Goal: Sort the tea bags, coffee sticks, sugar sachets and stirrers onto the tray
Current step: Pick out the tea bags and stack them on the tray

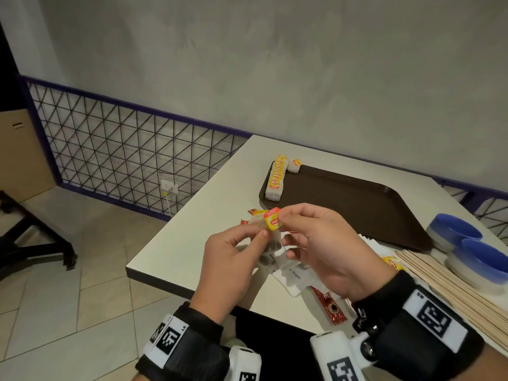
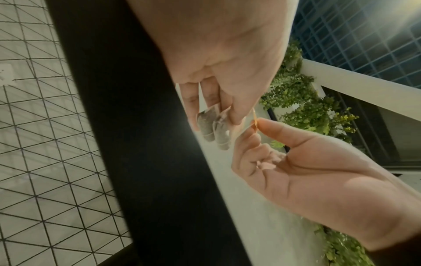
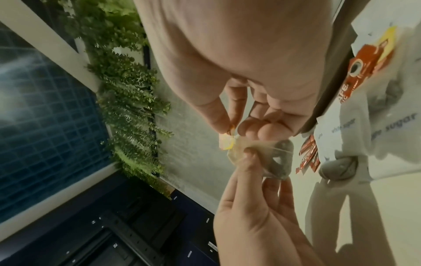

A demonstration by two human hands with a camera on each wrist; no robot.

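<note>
Grey wall behind, white counter [image 1: 209, 193] below, and we hold a tea bag [image 1: 270, 243] up above its near edge. Our left hand [image 1: 228, 268] pinches the bag's top corner between thumb and finger; our right hand [image 1: 324, 248] pinches its yellow-and-red paper tag [image 1: 272, 222], so both grips are closed on it. Beneath our hands, white sugar sachets [image 1: 295, 276] and a red coffee stick [image 1: 331, 307] are partly covered. Further back, the brown tray [image 1: 357, 204] carries a row of tea bags [image 1: 276, 178] along its left rim, the rest lying bare.
</note>
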